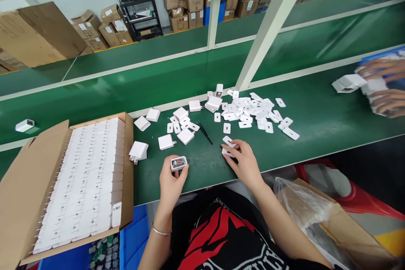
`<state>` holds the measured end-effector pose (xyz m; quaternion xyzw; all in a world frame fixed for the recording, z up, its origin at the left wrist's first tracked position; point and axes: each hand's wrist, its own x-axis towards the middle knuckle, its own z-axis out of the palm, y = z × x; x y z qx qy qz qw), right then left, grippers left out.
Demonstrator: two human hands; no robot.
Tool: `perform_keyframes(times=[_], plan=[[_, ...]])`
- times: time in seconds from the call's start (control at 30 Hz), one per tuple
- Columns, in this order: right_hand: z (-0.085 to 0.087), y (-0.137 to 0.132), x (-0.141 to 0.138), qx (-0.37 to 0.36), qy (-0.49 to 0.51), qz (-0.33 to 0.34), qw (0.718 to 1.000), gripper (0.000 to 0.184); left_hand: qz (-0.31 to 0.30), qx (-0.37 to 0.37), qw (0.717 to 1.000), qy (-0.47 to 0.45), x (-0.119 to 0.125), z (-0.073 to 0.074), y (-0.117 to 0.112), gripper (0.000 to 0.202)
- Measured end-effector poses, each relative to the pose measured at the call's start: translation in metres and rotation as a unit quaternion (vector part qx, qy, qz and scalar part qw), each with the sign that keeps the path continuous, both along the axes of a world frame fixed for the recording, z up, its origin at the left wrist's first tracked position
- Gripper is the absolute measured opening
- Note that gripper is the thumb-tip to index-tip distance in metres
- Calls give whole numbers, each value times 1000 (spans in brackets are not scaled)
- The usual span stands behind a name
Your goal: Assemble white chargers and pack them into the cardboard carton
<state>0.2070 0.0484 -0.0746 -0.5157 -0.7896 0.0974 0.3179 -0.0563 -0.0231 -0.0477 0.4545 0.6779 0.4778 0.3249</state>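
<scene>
My left hand (172,181) grips a white charger housing (179,163) near the table's front edge. Its open end faces up, and electronic parts show inside. To the right, my right hand (245,162) has its thumb and fingers on a small white cover plate (226,152) at the table surface. A second cover plate (229,141) lies just beyond the fingertips. Black tweezers (205,132) rest on the green table between the hands. Past them spreads a heap of loose white cover plates (249,109). Several chargers, such as one white charger (166,141), lie beyond my left hand.
An open cardboard box (128,173) filled with rows of white chargers stands at left. Below it is a blue bin (134,232) near small circuit parts. A co-worker's hands (387,86) handle white housings at far right. A white post (272,21) rises behind the heap.
</scene>
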Motion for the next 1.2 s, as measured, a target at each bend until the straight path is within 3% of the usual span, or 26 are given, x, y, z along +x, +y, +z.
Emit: perform_keyframes(times=[0.1, 0.23, 0.4, 0.57, 0.93, 1.07, 1.2], plan=[[4, -1, 0, -9, 15, 24, 1000, 28, -9, 8, 1000, -28, 8, 3, -2, 31], [18, -7, -9, -32, 120, 56, 991, 30, -97, 41, 991, -76, 25, 2, -7, 32], [45, -24, -27, 17, 209, 119, 971, 36, -161, 47, 982, -83, 45, -3, -9, 44], [59, -36, -40, 66, 195, 180, 962, 38, -159, 81, 979, -97, 58, -3, -5, 59], [58, -46, -47, 67, 171, 116, 976, 29, -154, 132, 973, -111, 73, 8, -5, 44], [55, -50, -51, 33, 169, 122, 977, 28, -110, 79, 978, -157, 75, 6, 0, 32], [47, -50, -52, -55, 279, 132, 950, 32, -73, 86, 982, -150, 75, 5, 1, 36]])
